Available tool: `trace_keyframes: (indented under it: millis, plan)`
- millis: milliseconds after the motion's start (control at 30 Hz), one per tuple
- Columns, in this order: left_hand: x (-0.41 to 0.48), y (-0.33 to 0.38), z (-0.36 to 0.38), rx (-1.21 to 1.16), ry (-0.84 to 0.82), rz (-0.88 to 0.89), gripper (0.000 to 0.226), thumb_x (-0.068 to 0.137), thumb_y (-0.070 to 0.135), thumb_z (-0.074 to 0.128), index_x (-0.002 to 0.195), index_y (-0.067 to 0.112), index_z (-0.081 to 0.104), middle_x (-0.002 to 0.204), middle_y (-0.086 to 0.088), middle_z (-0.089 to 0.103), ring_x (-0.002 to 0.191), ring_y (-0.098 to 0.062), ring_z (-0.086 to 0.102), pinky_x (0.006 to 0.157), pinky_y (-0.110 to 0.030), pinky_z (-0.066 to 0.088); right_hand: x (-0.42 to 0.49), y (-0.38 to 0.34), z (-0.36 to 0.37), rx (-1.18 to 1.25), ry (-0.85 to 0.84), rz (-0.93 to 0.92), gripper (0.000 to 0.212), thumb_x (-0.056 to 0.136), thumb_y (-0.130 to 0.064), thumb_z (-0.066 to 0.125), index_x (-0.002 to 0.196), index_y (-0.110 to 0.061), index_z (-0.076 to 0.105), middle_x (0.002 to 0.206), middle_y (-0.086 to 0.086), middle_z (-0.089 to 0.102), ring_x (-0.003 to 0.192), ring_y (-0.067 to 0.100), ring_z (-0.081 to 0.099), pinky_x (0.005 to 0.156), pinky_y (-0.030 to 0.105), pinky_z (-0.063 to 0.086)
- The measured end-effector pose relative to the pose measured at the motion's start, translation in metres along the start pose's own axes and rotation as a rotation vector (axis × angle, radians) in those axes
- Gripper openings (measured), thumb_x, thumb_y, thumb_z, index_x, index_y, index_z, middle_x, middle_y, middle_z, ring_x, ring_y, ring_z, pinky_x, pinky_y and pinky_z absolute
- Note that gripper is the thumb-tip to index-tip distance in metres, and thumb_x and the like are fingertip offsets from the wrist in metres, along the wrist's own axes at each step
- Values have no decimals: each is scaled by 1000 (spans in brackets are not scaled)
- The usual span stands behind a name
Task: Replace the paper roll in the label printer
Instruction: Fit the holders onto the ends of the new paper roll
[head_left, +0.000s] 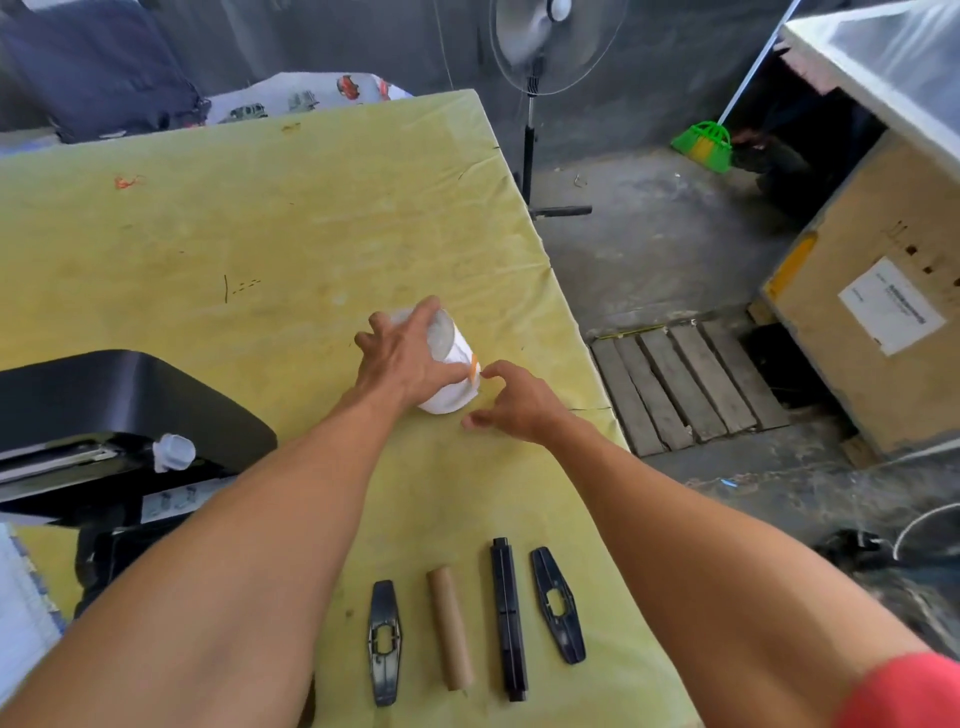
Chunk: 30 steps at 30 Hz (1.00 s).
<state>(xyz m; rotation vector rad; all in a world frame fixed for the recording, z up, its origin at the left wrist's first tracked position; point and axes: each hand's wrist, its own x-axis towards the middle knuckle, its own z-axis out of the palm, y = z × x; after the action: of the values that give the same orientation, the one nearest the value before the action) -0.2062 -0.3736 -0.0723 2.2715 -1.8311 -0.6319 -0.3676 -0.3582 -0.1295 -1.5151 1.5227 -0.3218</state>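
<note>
A new white paper roll lies on the yellow table, with an orange tape strip on its side. My left hand grips the roll from above. My right hand is right beside it, thumb and forefinger pinched at the orange strip. The black label printer stands open at the left, a white knob showing inside. Near the front edge lie an empty cardboard core, a black spindle and two black roll guides.
The yellow table ends on the right above a concrete floor with a wooden pallet. A pedestal fan, a green broom and a large wooden crate stand beyond. Dark cloth lies at the far left.
</note>
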Motion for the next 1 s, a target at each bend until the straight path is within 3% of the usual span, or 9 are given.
trace_keyframes:
  millis: [100,200,267,333,400,600,767,867,1000]
  plan:
    - [-6,-10,-12,-415,-8,-146,73,64,57,78,128,45,46,134,-2,48,115,-32,50,80,-43,57,-10,-10,-9,327,22,-28,76,74,-31,87,138,-24,46,98,7,67,81,18,60,64,27,45]
    - [-25,-19,-23,-845,-78,-230,38,65,54,80,95,48,57,121,7,59,99,-25,65,62,-46,63,-23,-31,-17,541,21,-81,74,78,-27,84,140,-30,45,113,11,70,97,26,66,73,35,52]
    - [-40,-26,-27,-981,-160,-276,40,67,53,81,100,44,61,116,3,64,92,-25,68,61,-47,62,-33,-44,-20,580,24,-121,69,81,-28,81,140,-35,47,112,11,71,104,26,67,85,41,55]
    - [-62,-43,-32,-1075,-203,-287,45,68,54,81,107,38,64,111,-1,67,90,-26,69,63,-49,62,-54,-58,-12,585,30,-154,61,83,-30,79,137,-40,50,109,9,71,101,23,68,82,40,59]
    - [-78,-53,-34,-1131,-239,-274,44,68,54,81,106,36,66,107,-2,68,89,-26,69,66,-51,62,-73,-69,-4,564,3,-199,57,84,-30,77,135,-43,52,111,5,69,95,20,69,71,34,62]
    - [-108,-56,-39,-1240,-291,-353,50,63,58,82,103,31,68,105,-7,69,86,-29,72,63,-46,61,-111,-77,12,334,-48,-302,73,79,-26,82,138,-47,45,126,-21,47,98,11,59,68,39,59]
    - [-153,-80,-49,-1284,-444,-243,75,48,72,83,107,27,68,109,-14,67,82,-32,75,67,-49,60,-161,-70,32,369,-34,-295,62,76,-28,84,123,-49,49,115,-13,53,97,19,62,67,44,64]
    - [-176,-89,-51,-1300,-456,-152,83,52,56,90,122,27,56,123,-14,58,102,-37,66,74,-56,59,-183,-71,35,399,-19,-283,60,77,-22,84,125,-40,53,116,-3,54,94,25,66,65,44,64]
    - [-189,-91,-43,-1212,-345,-130,69,66,42,87,125,33,54,122,-7,60,102,-35,65,72,-54,60,-200,-74,28,442,-37,-193,34,89,-22,73,121,-29,63,116,15,60,86,31,69,63,44,64]
